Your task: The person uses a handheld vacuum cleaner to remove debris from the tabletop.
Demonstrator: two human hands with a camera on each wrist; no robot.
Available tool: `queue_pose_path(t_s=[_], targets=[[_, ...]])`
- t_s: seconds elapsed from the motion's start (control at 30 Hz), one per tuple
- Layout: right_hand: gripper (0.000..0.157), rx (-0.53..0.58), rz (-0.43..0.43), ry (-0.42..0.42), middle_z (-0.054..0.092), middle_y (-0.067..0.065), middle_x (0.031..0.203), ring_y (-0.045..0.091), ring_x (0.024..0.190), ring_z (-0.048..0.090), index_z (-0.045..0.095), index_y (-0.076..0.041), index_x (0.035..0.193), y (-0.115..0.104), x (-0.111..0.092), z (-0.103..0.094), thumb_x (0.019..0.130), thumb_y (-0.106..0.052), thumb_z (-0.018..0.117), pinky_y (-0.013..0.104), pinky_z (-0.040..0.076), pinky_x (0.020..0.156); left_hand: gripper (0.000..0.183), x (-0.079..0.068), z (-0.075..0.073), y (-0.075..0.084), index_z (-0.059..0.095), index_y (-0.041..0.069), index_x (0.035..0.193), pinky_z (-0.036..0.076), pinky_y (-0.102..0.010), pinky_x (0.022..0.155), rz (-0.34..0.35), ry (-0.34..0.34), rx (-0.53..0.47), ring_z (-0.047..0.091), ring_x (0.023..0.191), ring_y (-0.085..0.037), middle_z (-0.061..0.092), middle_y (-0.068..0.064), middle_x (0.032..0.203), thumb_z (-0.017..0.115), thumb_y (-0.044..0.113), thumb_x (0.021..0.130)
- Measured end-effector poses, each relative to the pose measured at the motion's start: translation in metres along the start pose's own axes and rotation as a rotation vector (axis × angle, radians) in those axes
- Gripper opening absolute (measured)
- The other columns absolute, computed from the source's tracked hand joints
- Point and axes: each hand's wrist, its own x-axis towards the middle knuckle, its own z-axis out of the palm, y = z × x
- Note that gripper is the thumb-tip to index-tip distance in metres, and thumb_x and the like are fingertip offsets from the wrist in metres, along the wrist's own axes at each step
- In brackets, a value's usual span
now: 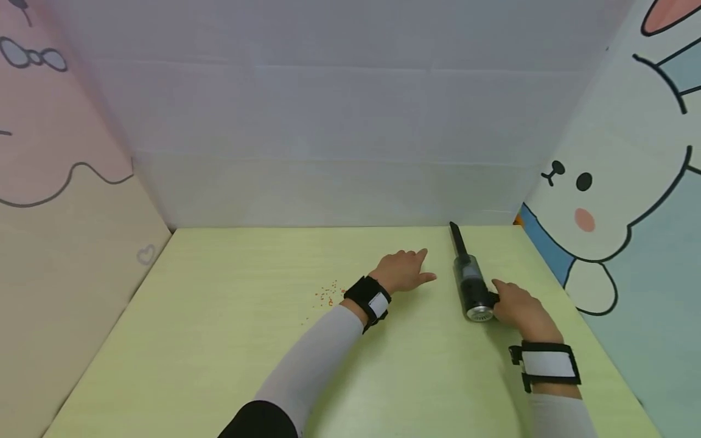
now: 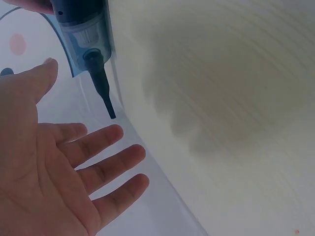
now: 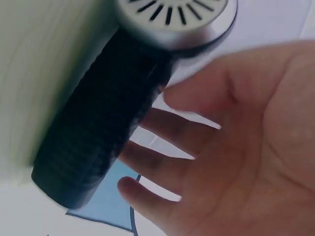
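Note:
A black handheld vacuum cleaner (image 1: 472,286) with a clear dust cup lies on the table's right side, its narrow nozzle (image 1: 457,238) pointing to the back wall. At its handle (image 3: 98,118) is my right hand (image 1: 523,309). In the right wrist view the fingers reach behind the ribbed handle and the thumb tip is at its edge, while the palm stays apart from it. My left hand (image 1: 402,271) hovers left of the vacuum, fingers spread and holding nothing. Small orange bits (image 1: 331,302) are scattered on the table by the left wrist.
The pale yellow-green table (image 1: 219,340) meets a plain white back wall (image 1: 339,121). Side panels with cartoon drawings stand at left (image 1: 66,261) and right (image 1: 646,304). The vacuum is near the right panel.

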Motion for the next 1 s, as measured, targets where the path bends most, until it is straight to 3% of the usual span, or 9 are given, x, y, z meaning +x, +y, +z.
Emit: queue_pose_path(t_s=[0.17, 0.37, 0.53, 0.77, 1.0], targets=[[0.062, -0.057, -0.021, 0.009, 0.046, 0.037, 0.121, 0.054, 0.106, 0.044, 0.038, 0.012, 0.13, 0.005, 0.0, 0.009, 0.073, -0.004, 0.057, 0.065, 0.038, 0.084, 0.07, 0.008, 0.007, 0.009, 0.027, 0.021, 0.146, 0.048, -0.034, 0.084, 0.015, -0.012, 0.009, 0.052, 0.113, -0.018, 0.051, 0.001, 0.133, 0.033, 0.063, 0.09], [0.051, -0.084, -0.076, 0.159, 0.052, 0.032, 0.107, 0.051, 0.094, 0.049, 0.049, 0.009, 0.12, 0.012, 0.005, 0.03, 0.071, -0.003, 0.063, 0.066, 0.038, 0.079, 0.069, 0.014, 0.014, 0.021, 0.025, 0.023, 0.147, 0.045, -0.033, 0.09, 0.029, -0.018, 0.06, 0.045, 0.121, -0.017, 0.045, 0.003, 0.139, 0.034, 0.062, 0.09], [0.046, -0.074, -0.105, 0.244, 0.053, 0.029, 0.098, 0.048, 0.087, 0.049, 0.053, 0.009, 0.11, 0.014, 0.003, 0.033, 0.068, -0.003, 0.067, 0.064, 0.039, 0.075, 0.066, 0.017, 0.015, 0.026, 0.024, 0.024, 0.147, 0.046, -0.032, 0.089, 0.044, 0.012, 0.123, 0.045, 0.122, -0.016, 0.046, 0.004, 0.138, 0.037, 0.057, 0.092], [0.047, -0.086, -0.137, 0.322, 0.054, 0.028, 0.099, 0.047, 0.092, 0.047, 0.055, 0.008, 0.11, 0.01, 0.0, 0.027, 0.068, -0.008, 0.071, 0.065, 0.035, 0.084, 0.064, 0.016, 0.013, 0.024, 0.023, 0.024, 0.147, 0.047, -0.031, 0.087, 0.043, 0.027, 0.153, 0.045, 0.12, -0.015, 0.047, 0.005, 0.136, 0.042, 0.053, 0.093], [0.054, -0.025, -0.233, 0.35, 0.056, 0.027, 0.098, 0.043, 0.088, 0.051, 0.055, 0.008, 0.111, 0.0, -0.001, 0.018, 0.067, -0.017, 0.075, 0.058, 0.042, 0.076, 0.065, 0.01, 0.007, 0.01, 0.02, 0.021, 0.148, 0.048, -0.03, 0.083, 0.038, 0.078, 0.167, 0.044, 0.12, -0.017, 0.046, 0.003, 0.136, 0.045, 0.047, 0.094]])
